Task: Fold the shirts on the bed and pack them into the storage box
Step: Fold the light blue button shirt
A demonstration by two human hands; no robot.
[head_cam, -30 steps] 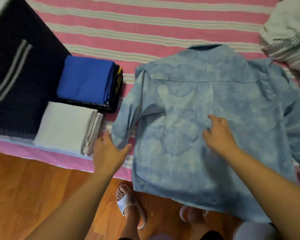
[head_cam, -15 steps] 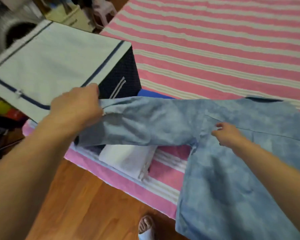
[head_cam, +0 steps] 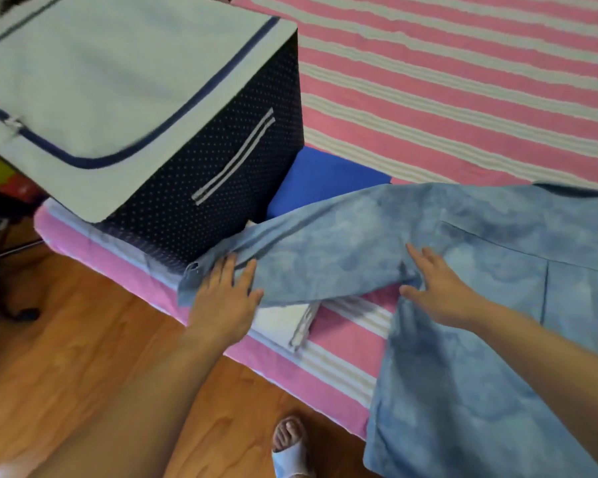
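One mottled light-blue shirt (head_cam: 480, 339) lies back-up on the striped bed (head_cam: 463, 98), one sleeve stretched out leftward. Left hand (head_cam: 227, 301) and right hand (head_cam: 442, 291) press it flat, fingers straight, grasping nothing. Two folded garments, blue (head_cam: 321, 177) and white (head_cam: 283, 319), lie beside one dotted navy fabric storage box (head_cam: 204, 181).

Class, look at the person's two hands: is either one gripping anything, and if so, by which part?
Nothing is gripped. The left hand lies flat on the blue shirt near its sleeve cuff; the right hand presses flat at the armpit.
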